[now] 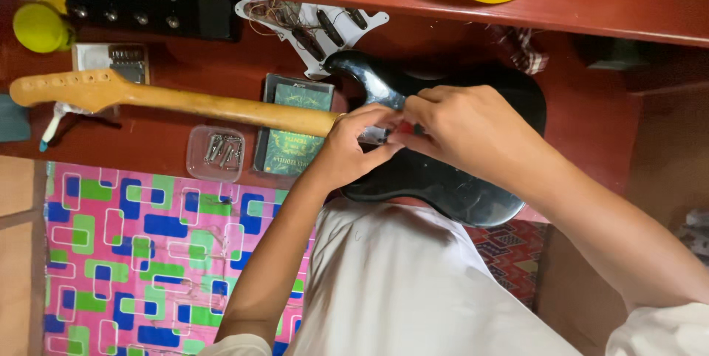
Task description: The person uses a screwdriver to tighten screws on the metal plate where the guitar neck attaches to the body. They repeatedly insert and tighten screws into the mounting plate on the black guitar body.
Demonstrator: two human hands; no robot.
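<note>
Head view showed a black guitar body (443,179) lying on the red surface (170,142) near its front edge, just above the person's lap. Its pale neck (185,101) ran straight out toward the left edge, so the long axis lay left to right, with the headstock (66,86) at the far left. Both hands met where neck joined body. The left hand (354,145) was pinched nearly closed, and the right hand (461,131) curled closed opposite it, fingertips touching around something small and red (405,128); which hand truly gripped it could not be told. By judgement, the small part could slip from the fingertips and drop into the lap or onto the patterned mat (148,252), since nothing under it would catch it. A nudge of the neck could also sweep the clear tray of screws (216,151) beside it, or the dark packet (294,127) under it. A white pickguard (314,27) lay behind.
</note>
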